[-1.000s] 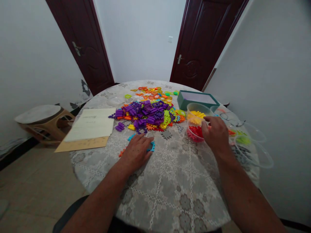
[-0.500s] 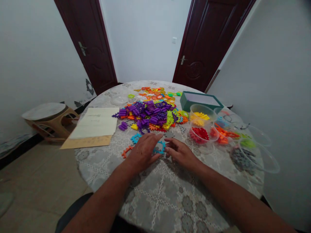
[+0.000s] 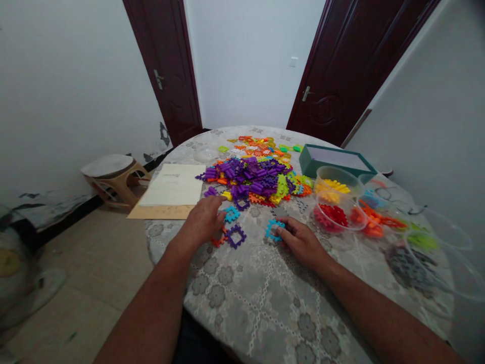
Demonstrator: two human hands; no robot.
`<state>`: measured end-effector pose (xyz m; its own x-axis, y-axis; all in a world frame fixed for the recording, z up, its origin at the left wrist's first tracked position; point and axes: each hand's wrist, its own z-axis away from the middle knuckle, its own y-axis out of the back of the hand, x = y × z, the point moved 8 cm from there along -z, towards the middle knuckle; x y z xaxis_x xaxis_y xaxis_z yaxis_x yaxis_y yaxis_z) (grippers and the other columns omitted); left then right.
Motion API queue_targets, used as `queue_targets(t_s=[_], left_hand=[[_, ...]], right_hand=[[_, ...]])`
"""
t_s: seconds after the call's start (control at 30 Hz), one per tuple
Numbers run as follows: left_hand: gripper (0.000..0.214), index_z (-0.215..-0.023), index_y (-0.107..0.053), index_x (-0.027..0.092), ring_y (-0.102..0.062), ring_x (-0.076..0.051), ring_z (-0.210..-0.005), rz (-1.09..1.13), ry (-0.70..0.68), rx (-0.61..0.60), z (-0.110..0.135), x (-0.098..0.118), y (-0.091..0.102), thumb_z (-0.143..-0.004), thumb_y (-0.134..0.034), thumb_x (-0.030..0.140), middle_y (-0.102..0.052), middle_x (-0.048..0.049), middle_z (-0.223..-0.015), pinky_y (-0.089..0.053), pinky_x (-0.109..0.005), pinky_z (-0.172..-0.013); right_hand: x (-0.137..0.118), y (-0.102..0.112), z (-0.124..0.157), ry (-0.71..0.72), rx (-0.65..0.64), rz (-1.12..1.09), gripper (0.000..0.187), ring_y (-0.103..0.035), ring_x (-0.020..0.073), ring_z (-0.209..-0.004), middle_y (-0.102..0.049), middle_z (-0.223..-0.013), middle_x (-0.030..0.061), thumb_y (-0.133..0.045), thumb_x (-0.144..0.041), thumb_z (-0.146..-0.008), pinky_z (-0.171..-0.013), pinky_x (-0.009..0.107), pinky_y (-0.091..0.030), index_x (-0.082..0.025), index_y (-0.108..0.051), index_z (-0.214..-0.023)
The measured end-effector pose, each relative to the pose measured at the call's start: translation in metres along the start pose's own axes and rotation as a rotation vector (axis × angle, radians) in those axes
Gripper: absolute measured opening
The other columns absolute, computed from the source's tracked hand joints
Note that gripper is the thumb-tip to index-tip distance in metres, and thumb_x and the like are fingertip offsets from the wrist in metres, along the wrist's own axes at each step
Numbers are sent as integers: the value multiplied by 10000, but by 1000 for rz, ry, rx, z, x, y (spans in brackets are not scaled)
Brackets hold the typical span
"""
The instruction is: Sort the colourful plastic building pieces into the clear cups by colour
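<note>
The right hand (image 3: 301,243) lies low on the patterned oilcloth of a round bench (image 3: 265,313), its curled fingertips against a sky-blue interlocking plastic ring (image 3: 274,230). Whether it is actually gripping the ring, I cannot tell. The left hand (image 3: 202,220) is relaxed and open, holding nothing, with its fingers stretched toward a small sky-blue toothed piece (image 3: 231,214). Just below those fingertips lie a square purple toothed frame (image 3: 235,236) and a small orange toothed piece (image 3: 219,240), all flat on the bench and apart from the right hand's ring.

Beyond them rises a loose heap of ribbed purple plastic pieces (image 3: 246,179), mixed with lime, yellow and orange ones. Thinner orange pieces (image 3: 257,146) spread behind it. To the right, round transparent plastic tubs hold sorted pieces: red (image 3: 330,216), yellow (image 3: 333,186), orange (image 3: 373,220), and dark grey (image 3: 411,268) nearest the edge. A shallow teal cardboard box (image 3: 337,159) sits behind them. On the left, a pale paper sheet (image 3: 172,184) overlaps a brown kraft envelope (image 3: 159,212). Past the bench stand a low wooden stool (image 3: 111,174) and two dark red wooden doors (image 3: 162,65).
</note>
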<state>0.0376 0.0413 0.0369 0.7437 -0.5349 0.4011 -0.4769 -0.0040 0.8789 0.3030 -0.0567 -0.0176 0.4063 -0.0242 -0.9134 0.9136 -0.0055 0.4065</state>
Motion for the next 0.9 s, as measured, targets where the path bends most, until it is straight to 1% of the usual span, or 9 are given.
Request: queue_targets(t_s=[0.07,0.17,0.33,0.4,0.5,0.57,0.67,0.8,0.9], left_hand=[[429,-1362,-645,169,-628,-357,-1264,1,7,-50,0,2,-7,-939,-619,234,-694,-190,-1316,-477,-519,-1122],[408,-1332,-666,192,-632,-342,-1245,-23,-22,-121,-2,15,-18,-927,-646,231,-703,-174,-1283,-475,-486,-1117],[446,-1365,-634,138,-622,-331,-1203,-143,-17,-194,-6,21,-29,-926,-633,213,-672,-187,-1232,-485,-465,-1092],[506,-1409,-595,134,-618,-322,-1193,-113,-24,-167,-7,19,-28,-909,-640,195,-647,-182,-1245,-497,-465,-1083],[545,-1419,-575,161,-606,-313,-1201,-28,-94,-60,-6,23,-19,-880,-649,177,-606,-160,-1267,-508,-489,-1087],[549,-1428,-566,192,-596,-313,-1214,20,-174,29,-4,33,-10,-885,-649,195,-585,-142,-1279,-505,-513,-1101],[578,-1486,-521,234,-572,-308,-1264,75,-306,113,3,58,-4,-919,-625,197,-554,-133,-1338,-495,-513,-1131],[726,-1585,-410,273,-554,-316,-1303,87,-420,150,15,91,-18,-905,-598,101,-520,-148,-1424,-519,-508,-1118],[799,-1622,-349,299,-567,-317,-1279,69,-490,165,22,109,-32,-895,-576,55,-519,-155,-1440,-556,-510,-1075]], right_hand=[[2,-1,-1,-8,-1,-13,418,-623,163,-636,-735,-895,35,-612,-478,-990,-559,281,-478,-202,-697,-1292],[4,-2,-1,-28,1,-56,437,-624,154,-617,-743,-906,42,-611,-480,-989,-542,272,-485,-200,-686,-1317],[5,-2,-3,-58,5,-119,422,-618,136,-580,-721,-833,35,-600,-452,-986,-520,252,-484,-175,-677,-1295],[4,-3,-3,-63,-5,-130,405,-612,130,-570,-712,-800,27,-603,-443,-984,-524,249,-490,-171,-680,-1274],[2,-5,-5,-48,-24,-167,339,-618,117,-587,-745,-892,47,-609,-429,-977,-530,241,-496,-179,-687,-1193],[1,-6,-7,-39,-34,-191,301,-615,110,-592,-755,-932,52,-616,-433,-971,-518,234,-489,-186,-685,-1129],[0,-5,-9,-26,-34,-256,278,-597,100,-575,-740,-891,36,-639,-463,-961,-504,225,-473,-193,-675,-1016],[-8,-5,-6,-13,-44,-433,333,-619,101,-589,-727,-905,20,-697,-528,-924,-545,245,-512,-202,-653,-974],[-15,-4,-3,11,-39,-463,358,-627,122,-580,-695,-780,-10,-710,-549,-915,-560,262,-525,-206,-645,-995]])
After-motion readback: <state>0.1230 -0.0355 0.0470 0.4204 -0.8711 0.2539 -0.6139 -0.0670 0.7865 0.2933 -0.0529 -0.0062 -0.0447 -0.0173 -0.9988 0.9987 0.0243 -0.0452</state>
